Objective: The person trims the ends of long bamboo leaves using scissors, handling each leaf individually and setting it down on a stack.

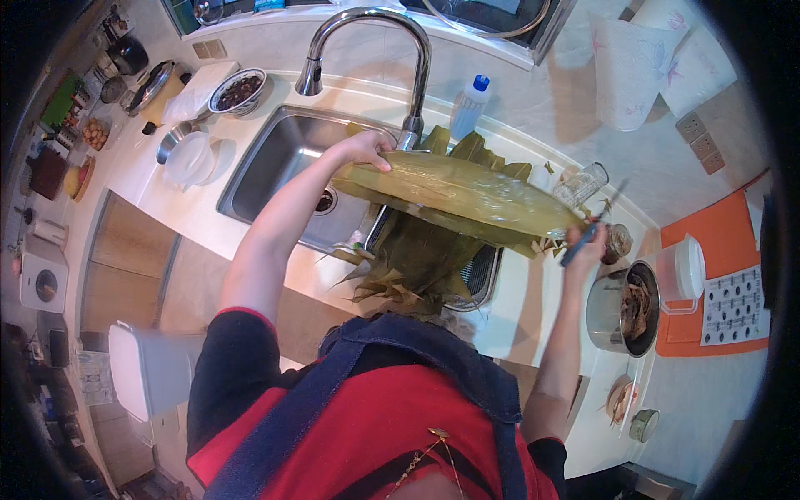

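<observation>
Long, wet green bamboo leaves (462, 190) stretch between my hands above the sink. My left hand (365, 152) pinches their left end, thumb on top, near the base of the faucet. My right hand (589, 244) is at their narrow right end and grips a knife (580, 245) with a blue-grey handle, its thin blade pointing up and away. Whether those fingers also hold the leaf tips, I cannot tell. Below the stretched leaves, a pile of more leaves (419, 250) lies over a drainer basket (481, 269), with pointed ends towards me.
The steel sink basin (275, 144) lies left, under a tall chrome faucet (375, 15). Behind stands a blue-capped bottle (472, 103). A glass (581, 184), a jar (617, 244) and a steel pot (609, 312) are at right. A patterned bowl of dark beans (239, 92) sits at left.
</observation>
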A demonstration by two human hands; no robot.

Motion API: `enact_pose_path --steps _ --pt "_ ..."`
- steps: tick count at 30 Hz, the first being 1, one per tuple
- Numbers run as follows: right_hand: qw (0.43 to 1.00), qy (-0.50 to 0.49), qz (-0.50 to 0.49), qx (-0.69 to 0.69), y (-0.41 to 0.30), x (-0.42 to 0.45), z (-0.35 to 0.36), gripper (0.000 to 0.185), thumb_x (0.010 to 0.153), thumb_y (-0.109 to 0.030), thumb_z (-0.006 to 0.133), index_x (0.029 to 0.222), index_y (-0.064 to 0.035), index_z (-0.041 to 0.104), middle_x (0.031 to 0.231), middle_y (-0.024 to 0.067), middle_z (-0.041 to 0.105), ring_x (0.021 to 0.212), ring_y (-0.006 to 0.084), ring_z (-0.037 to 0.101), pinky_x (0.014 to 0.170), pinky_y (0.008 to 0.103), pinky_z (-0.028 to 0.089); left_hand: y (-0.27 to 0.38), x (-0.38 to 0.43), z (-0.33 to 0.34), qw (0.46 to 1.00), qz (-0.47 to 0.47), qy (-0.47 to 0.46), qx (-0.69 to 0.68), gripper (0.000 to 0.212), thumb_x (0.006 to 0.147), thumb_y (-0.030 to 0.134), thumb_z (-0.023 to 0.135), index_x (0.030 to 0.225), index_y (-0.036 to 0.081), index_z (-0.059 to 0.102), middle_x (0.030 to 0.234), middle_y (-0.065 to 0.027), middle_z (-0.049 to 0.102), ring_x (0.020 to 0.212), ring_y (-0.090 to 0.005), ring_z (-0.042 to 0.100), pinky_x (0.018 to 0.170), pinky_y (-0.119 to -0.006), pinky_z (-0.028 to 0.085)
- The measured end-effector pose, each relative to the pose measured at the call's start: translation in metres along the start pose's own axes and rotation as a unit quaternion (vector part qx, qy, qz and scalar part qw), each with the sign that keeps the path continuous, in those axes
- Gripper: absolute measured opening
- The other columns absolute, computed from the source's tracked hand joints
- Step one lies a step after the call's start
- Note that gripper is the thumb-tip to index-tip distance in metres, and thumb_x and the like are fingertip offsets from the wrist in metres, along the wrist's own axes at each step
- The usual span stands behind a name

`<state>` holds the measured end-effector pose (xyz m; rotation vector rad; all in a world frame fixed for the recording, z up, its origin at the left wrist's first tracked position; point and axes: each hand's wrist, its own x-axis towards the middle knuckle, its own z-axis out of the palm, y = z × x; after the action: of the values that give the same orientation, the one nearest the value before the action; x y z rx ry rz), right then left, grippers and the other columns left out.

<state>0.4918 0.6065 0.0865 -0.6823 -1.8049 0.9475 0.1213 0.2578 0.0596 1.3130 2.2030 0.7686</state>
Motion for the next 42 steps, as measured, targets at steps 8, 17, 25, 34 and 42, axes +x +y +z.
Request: enact_pose_path --steps 8,17,25,34,42 --pt "0.954 0.059 0.099 -0.278 0.066 -0.077 0.038 0.053 0.069 -0.02 0.076 0.111 -0.0003 0.052 0.088 0.0179 0.064 0.077 0.0272 0.063 0.07 0.0369 0.047 0.039 -0.016 0.049 0.964 0.06 0.193 0.173 0.052 0.065 0.018 0.076 0.111 0.01 0.054 0.112 -0.0119 0.056 0.11 -0.0298 0.048 0.092 -0.04 0.041" --pt "0.989 -0.14 0.035 0.033 -0.035 -0.104 0.038 0.047 0.073 0.001 0.07 0.115 -0.0022 0.048 0.093 0.0099 0.062 0.083 0.0138 0.059 0.077 0.0263 0.047 0.097 -0.117 0.085 0.936 0.147 -0.304 -0.096 0.048 0.076 0.033 0.067 0.113 0.004 0.058 0.121 -0.0131 0.055 0.113 -0.0259 0.052 0.091 -0.034 0.041" --pt "0.868 -0.476 0.029 0.14 -0.092 -0.19 0.086 0.048 0.068 -0.001 0.074 0.109 -0.0017 0.05 0.095 0.0076 0.063 0.09 0.013 0.059 0.078 0.0248 0.045 0.103 -0.153 0.102 0.972 0.134 -0.172 -0.083 0.027 0.077 0.018 0.067 0.1 0.005 0.064 0.098 -0.0117 0.065 0.103 -0.0284 0.058 0.084 -0.036 0.047" --pt "0.886 -0.434 0.05 0.152 -0.122 -0.188 0.098 0.043 0.065 0.0 0.072 0.104 -0.0027 0.054 0.081 0.0063 0.061 0.074 0.0108 0.057 0.067 0.0234 0.045 0.112 -0.162 0.106 0.974 -0.005 -0.016 -0.226 0.021 0.086 0.022 0.058 0.096 0.004 0.062 0.086 -0.0046 0.065 0.079 -0.0105 0.059 0.07 -0.025 0.046" --pt "0.874 -0.394 0.157 0.237 -0.184 -0.119 0.086 0.042 0.067 0.007 0.07 0.103 -0.005 0.053 0.073 -0.0027 0.053 0.063 0.0049 0.049 0.057 0.0185 0.042 0.147 -0.146 0.088 0.928 0.045 0.051 -0.366 0.016 0.084 0.012 0.061 0.095 0.001 0.061 0.084 0.0004 0.062 0.079 -0.0045 0.053 0.071 -0.022 0.042"
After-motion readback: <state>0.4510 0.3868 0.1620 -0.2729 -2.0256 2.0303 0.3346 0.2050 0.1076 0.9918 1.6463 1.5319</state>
